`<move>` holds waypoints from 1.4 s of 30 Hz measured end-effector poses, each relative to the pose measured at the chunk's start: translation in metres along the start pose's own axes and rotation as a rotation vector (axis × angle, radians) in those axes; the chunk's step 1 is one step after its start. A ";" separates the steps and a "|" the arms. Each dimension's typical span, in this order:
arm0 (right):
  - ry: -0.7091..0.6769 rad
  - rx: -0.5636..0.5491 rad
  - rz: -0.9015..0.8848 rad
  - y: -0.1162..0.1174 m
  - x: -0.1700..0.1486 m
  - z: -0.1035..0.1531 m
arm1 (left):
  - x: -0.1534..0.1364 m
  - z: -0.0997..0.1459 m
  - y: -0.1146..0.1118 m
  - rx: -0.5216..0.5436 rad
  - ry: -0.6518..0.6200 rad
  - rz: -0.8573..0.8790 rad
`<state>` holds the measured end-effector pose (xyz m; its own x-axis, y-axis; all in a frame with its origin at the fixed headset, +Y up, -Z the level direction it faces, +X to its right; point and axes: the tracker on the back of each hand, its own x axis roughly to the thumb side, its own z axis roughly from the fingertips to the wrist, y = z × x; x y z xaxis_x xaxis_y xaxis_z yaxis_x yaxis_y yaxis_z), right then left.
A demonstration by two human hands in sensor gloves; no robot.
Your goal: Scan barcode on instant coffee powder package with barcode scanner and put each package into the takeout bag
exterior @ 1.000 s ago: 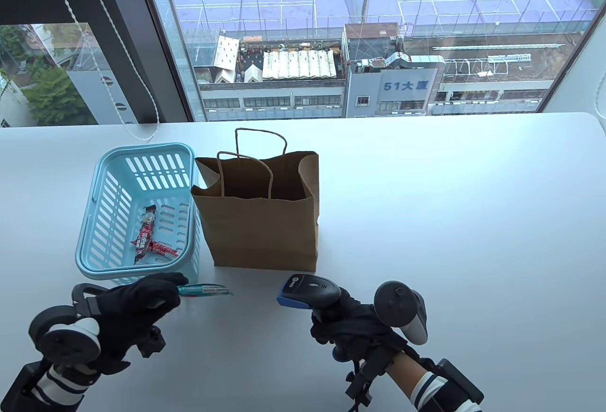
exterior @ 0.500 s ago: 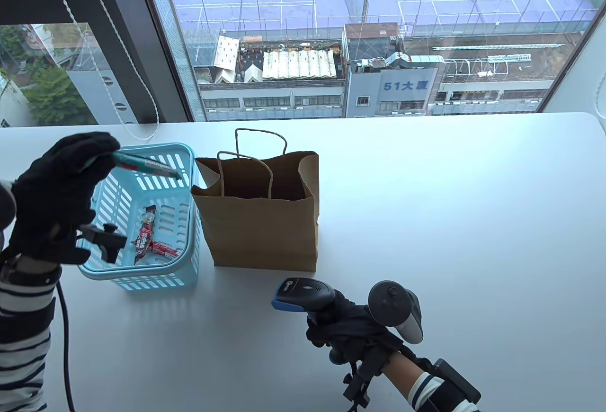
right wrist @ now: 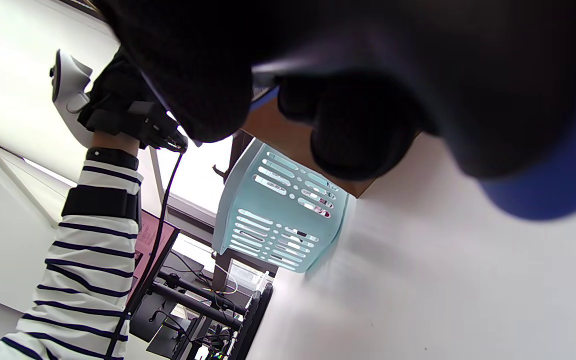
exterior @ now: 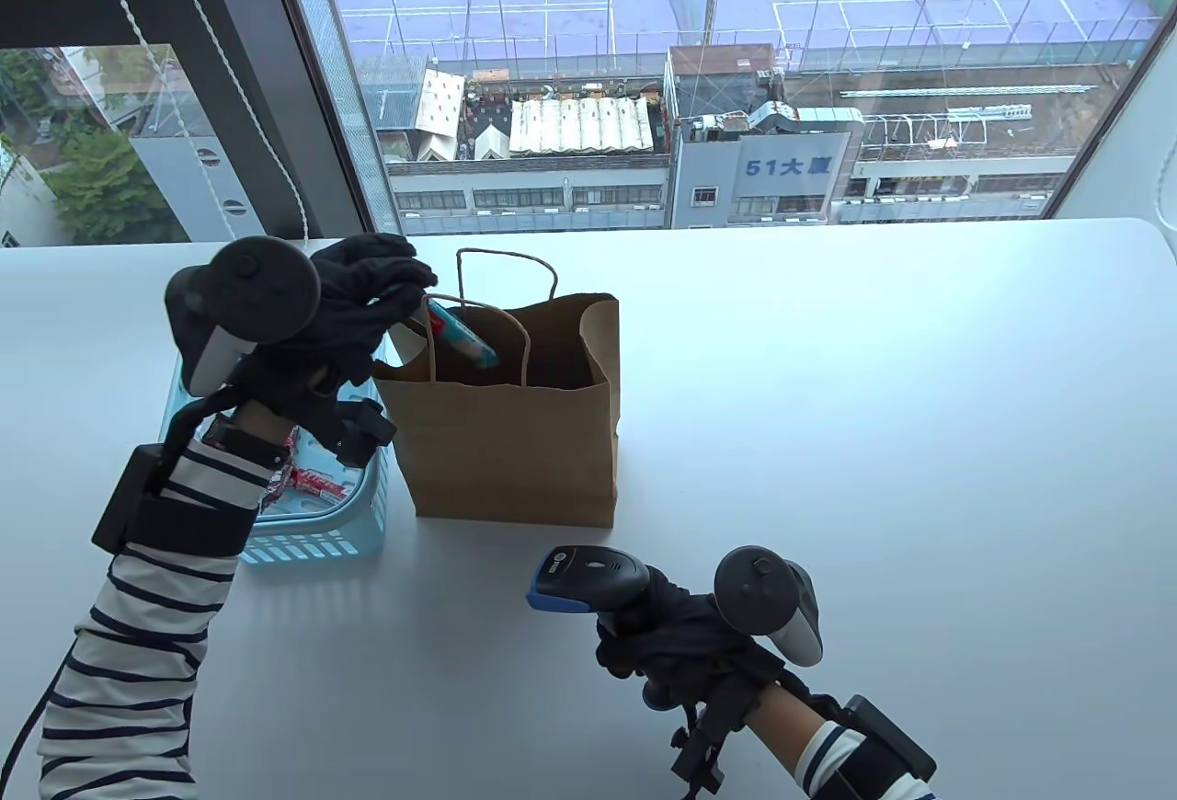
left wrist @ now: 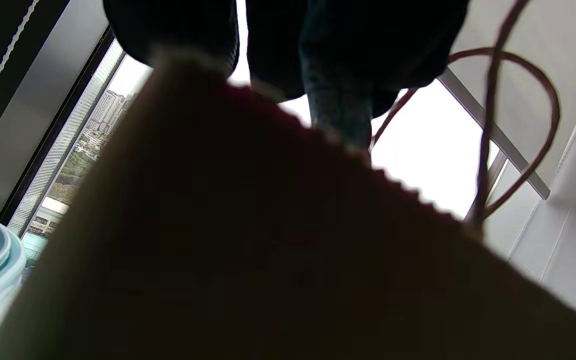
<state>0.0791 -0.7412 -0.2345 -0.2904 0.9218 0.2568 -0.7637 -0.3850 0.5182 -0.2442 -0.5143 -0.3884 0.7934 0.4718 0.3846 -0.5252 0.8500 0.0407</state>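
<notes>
A brown paper takeout bag (exterior: pixel 510 446) stands open at the table's middle left. My left hand (exterior: pixel 372 290) hovers over the bag's left rim and pinches a teal coffee stick (exterior: pixel 460 336) that slants down into the opening. In the left wrist view the bag's serrated rim (left wrist: pixel 318 135) fills the frame under my fingers (left wrist: pixel 338 75). A light-blue basket (exterior: pixel 317 538) sits left of the bag, with red coffee sticks (exterior: pixel 308 483) partly hidden by my forearm. Near the front edge my right hand (exterior: pixel 667 630) grips the black and blue barcode scanner (exterior: pixel 588 575), its head pointing left.
The bag's two paper handles (exterior: pixel 506 271) stand up above its opening. A blind cord (exterior: pixel 211 165) hangs by the window behind the basket. In the right wrist view the basket (right wrist: pixel 278 210) and my striped left sleeve (right wrist: pixel 88 265) show.
My left hand carried the teal stick from in front of the scanner, up over the basket, then right to the bag's opening. The right hand with the scanner shifted slightly left.
</notes>
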 end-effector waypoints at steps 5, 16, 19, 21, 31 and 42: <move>-0.002 0.003 0.003 0.000 0.000 0.000 | -0.001 -0.004 -0.018 -0.071 -0.004 -0.018; 0.011 0.011 0.000 0.001 -0.001 0.000 | -0.015 0.003 -0.019 -0.087 -0.022 0.084; 0.018 0.013 -0.004 0.001 -0.001 0.000 | -0.020 0.008 -0.014 -0.053 -0.029 0.093; 0.024 0.012 -0.009 0.002 -0.002 0.000 | -0.026 0.011 -0.008 0.000 -0.026 0.095; 0.045 0.006 -0.018 0.001 -0.002 -0.001 | -0.109 0.010 -0.004 -0.115 0.441 -0.175; 0.052 0.010 -0.011 0.000 -0.004 -0.002 | -0.190 0.007 -0.092 -0.905 0.906 -0.324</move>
<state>0.0791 -0.7445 -0.2368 -0.3116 0.9270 0.2086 -0.7613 -0.3750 0.5290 -0.3486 -0.6836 -0.4591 0.9527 -0.0932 -0.2893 -0.1648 0.6414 -0.7493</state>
